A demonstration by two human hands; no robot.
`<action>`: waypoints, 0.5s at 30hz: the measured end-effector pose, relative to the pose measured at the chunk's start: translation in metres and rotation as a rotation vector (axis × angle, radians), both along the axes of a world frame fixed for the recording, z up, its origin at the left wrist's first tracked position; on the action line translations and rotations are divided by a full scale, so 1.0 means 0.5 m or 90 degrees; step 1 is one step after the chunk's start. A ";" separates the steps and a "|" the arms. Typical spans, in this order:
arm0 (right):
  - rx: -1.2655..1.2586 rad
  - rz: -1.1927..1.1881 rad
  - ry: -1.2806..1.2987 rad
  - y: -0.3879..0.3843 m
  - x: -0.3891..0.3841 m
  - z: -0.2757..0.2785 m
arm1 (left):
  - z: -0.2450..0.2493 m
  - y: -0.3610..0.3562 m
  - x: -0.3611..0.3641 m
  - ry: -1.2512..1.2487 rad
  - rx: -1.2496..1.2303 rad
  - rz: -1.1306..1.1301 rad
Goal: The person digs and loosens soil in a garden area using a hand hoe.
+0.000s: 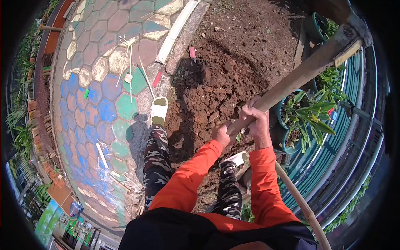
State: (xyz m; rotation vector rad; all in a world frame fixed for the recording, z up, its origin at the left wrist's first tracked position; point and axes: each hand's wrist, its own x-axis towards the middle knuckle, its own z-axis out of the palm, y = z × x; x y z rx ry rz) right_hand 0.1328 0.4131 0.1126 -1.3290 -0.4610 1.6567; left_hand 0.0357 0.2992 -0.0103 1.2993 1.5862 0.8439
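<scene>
Both my hands are wrapped round the thick wooden handle of a hoe (291,82). My left hand (222,134) grips it near its lower end, and my right hand (257,121) holds it a little farther up. The handle slants to the upper right, where the metal head (359,26) is raised and partly cut off by the view's edge. Under and beyond my hands lies loose, clumpy brown soil (212,100), dug up beside a smoother patch of earth.
A painted hexagon-tile path (100,108) runs along the left, bordered by a pale curb (177,33). Potted plants (310,116) stand at the right beside a green slatted fence (329,137). A wooden pole (302,202) leans at the lower right. My shoes (159,109) straddle the curb and soil.
</scene>
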 end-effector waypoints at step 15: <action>-0.014 -0.113 0.043 0.211 -0.107 -0.251 | -0.036 0.346 -0.089 0.030 -0.346 -0.042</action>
